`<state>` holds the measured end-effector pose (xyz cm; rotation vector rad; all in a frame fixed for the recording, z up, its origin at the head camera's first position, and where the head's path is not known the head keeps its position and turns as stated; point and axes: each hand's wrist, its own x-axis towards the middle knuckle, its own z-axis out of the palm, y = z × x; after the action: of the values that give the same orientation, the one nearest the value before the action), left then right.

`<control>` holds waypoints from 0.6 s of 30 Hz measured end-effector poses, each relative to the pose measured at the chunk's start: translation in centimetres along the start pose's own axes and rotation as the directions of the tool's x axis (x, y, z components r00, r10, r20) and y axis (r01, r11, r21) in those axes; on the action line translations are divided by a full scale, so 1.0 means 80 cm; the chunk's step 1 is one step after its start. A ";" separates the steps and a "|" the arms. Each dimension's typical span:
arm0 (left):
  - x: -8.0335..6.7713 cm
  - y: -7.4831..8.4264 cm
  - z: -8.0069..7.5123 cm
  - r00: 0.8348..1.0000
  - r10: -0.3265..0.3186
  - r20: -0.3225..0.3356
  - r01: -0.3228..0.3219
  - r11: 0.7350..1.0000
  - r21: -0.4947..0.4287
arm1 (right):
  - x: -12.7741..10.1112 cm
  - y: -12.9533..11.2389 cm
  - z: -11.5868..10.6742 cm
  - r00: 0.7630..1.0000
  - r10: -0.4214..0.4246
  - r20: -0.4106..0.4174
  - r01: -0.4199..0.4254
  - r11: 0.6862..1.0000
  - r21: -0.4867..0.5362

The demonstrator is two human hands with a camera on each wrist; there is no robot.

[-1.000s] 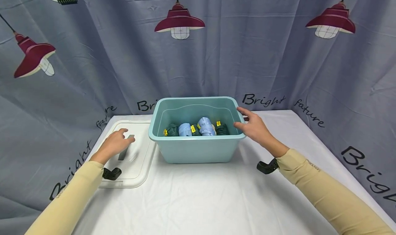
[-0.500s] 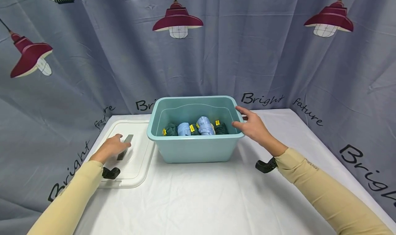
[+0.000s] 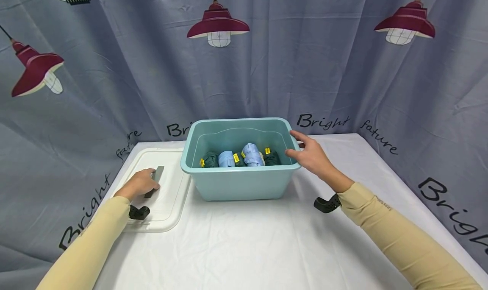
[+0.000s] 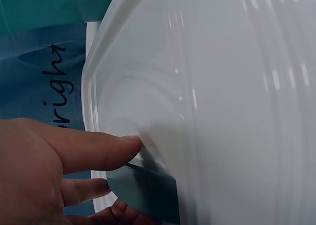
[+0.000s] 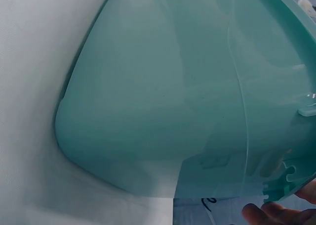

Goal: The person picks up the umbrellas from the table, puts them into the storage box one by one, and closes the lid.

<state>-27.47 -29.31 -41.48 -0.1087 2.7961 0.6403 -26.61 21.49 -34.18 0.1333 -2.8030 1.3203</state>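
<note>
At the left in the head view, a white lid (image 3: pixel 167 209) lies flat on the table. My left hand (image 3: pixel 138 184) pinches the grey handle (image 3: pixel 157 175) on this lid; in the left wrist view the thumb (image 4: pixel 106 151) is on one side and the other fingers on the far side. A light teal plastic storage bin (image 3: pixel 244 184) stands upright beside the lid. My right hand (image 3: pixel 312 156) holds the bin's right rim, thumb over the front corner. Inside are rolled bundles: dark green ones (image 3: pixel 211 160) with yellow tags and light blue ones (image 3: pixel 251 155).
A white cloth covers the table (image 3: pixel 244 243). Close behind it hangs a grey-blue curtain (image 3: pixel 305 69) printed with red lamps and lettering, which also runs along both sides. A black wrist mount (image 3: pixel 328 205) juts out below each forearm.
My left hand has come down from above the lid onto its grey handle, and its fingers have closed in. The right hand keeps its place at the bin's rim.
</note>
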 end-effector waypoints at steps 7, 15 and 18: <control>0.005 0.000 0.001 1.000 -0.016 0.009 0.016 0.999 -0.031 | 0.000 0.001 0.000 1.000 0.013 0.006 -0.013 1.000 0.008; 0.006 -0.004 -0.010 0.999 0.019 0.026 -0.019 1.000 -0.009 | 0.000 0.001 0.002 1.000 0.009 0.006 -0.009 1.000 0.007; 0.004 0.000 -0.023 0.999 0.044 0.020 -0.045 0.999 0.002 | 0.000 0.001 0.001 1.000 0.011 0.001 -0.011 1.000 0.001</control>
<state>-28.25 -30.09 -40.01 -0.0393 2.7867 0.6443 -26.65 21.45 -34.32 0.1189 -2.8075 1.3239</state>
